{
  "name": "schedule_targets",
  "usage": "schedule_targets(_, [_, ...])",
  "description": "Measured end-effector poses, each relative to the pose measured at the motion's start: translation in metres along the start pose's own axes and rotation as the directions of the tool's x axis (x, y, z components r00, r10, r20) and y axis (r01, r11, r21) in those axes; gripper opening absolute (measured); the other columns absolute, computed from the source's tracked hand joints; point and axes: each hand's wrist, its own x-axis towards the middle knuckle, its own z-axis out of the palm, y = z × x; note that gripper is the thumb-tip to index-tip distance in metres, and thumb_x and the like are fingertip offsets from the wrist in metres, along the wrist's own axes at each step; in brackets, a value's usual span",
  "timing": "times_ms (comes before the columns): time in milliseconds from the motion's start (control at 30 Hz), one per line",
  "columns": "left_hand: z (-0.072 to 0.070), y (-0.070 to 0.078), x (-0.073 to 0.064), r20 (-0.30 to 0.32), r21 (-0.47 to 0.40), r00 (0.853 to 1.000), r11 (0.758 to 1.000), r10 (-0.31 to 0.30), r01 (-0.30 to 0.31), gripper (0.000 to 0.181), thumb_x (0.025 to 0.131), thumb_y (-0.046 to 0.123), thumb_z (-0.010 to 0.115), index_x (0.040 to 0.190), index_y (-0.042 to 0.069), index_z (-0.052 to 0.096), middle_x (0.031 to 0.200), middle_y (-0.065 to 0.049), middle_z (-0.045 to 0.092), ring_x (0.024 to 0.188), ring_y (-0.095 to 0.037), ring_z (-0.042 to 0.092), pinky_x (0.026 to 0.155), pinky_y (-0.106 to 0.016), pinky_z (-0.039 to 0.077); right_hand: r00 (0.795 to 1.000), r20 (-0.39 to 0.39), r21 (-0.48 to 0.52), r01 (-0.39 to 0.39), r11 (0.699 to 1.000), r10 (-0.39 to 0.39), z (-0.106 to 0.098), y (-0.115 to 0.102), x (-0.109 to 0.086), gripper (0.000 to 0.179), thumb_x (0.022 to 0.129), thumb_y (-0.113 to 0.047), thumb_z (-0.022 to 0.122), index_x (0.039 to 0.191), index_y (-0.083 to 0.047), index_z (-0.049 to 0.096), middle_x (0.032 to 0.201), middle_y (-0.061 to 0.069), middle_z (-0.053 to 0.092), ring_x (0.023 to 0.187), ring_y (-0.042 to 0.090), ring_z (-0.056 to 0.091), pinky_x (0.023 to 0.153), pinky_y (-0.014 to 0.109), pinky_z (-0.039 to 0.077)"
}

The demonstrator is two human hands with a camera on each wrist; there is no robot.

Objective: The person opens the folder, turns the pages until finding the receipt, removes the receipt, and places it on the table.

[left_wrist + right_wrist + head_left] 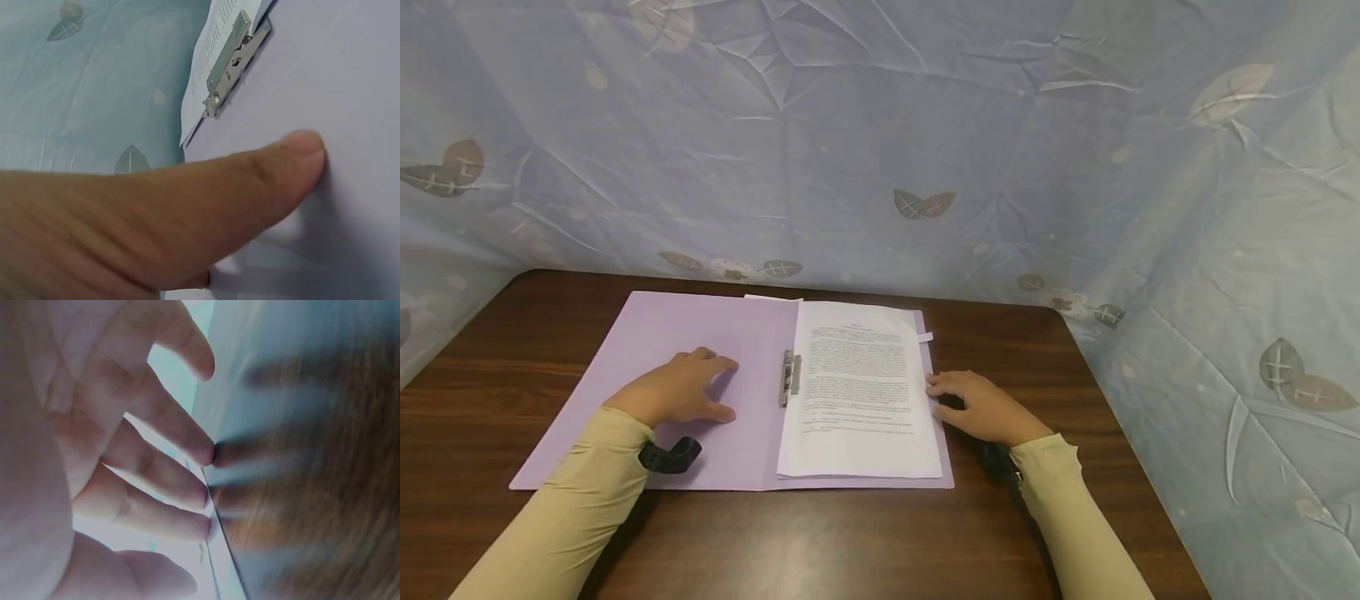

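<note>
A light purple folder [700,333] lies spread wide on the table, with a metal clip [787,378] near its fold. Printed sheets [861,392] rest in a stack on its right half. My left hand [681,390] is over the folder's left cover, fingers spread and holding nothing; its thumb [275,169] shows large in the left wrist view, with the clip [234,65] beyond it. At the right edge of the papers is my right hand [981,406], its fingers extended. In the right wrist view those fingertips [200,453] are right at the folder's edge.
The dark wooden table [865,542] extends around the folder. A patterned cloth [850,150] hangs behind it and along the right side. A small white tab [926,337] sticks out at the papers' upper right. A black strap [670,456] is at the left wrist.
</note>
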Motion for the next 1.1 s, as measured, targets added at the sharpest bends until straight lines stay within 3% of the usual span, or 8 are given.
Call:
schedule_targets(367, [0.001,0.007,-0.003,0.017,0.006,0.999,1.0,0.027,-0.028,0.081,0.078,0.04,0.089,0.143,0.002,0.059,0.141,-0.038,0.05,0.129,-0.06,0.047,0.104,-0.071,0.041,0.992,-0.104,-0.099,-0.086,0.991,0.075,0.001,-0.001,0.006,0.03,0.095,-0.027,0.074,0.119,-0.01,0.077,0.135,0.005,0.069,0.128,0.028,0.062,0.109,0.051,0.047])
schedule_targets(600, [0.002,0.012,-0.003,0.02,0.006,0.999,0.999,0.031,-0.031,0.081,0.078,0.04,0.089,0.145,0.004,0.059,0.146,-0.037,0.047,0.133,-0.06,0.044,0.105,-0.071,0.039,0.988,-0.143,-0.112,-0.079,0.991,0.062,-0.002,0.003,0.004,0.02,0.094,-0.026,0.074,0.106,-0.013,0.082,0.117,0.002,0.074,0.109,0.024,0.069,0.098,0.048,0.054])
schedule_targets(833, [0.007,0.017,-0.002,0.018,0.019,0.999,0.999,0.035,-0.035,0.088,0.076,0.042,0.09,0.147,0.003,0.055,0.144,-0.032,0.051,0.132,-0.055,0.047,0.104,-0.068,0.042,0.99,-0.119,-0.105,-0.091,0.99,0.078,-0.009,0.002,-0.001,0.013,0.094,-0.024,0.074,0.092,-0.015,0.084,0.091,-0.004,0.07,0.081,0.014,0.061,0.079,0.038,0.054])
schedule_targets(1100, [0.01,0.028,-0.001,0.013,0.059,1.0,0.998,0.017,-0.017,0.087,0.073,0.046,0.092,0.143,0.005,0.061,0.141,-0.029,0.054,0.129,-0.052,0.05,0.101,-0.067,0.046,0.994,-0.052,-0.051,-0.102,0.994,0.099,-0.015,0.001,-0.004,0.023,0.096,-0.018,0.071,0.074,-0.017,0.078,0.082,-0.003,0.063,0.073,0.015,0.053,0.064,0.032,0.046])
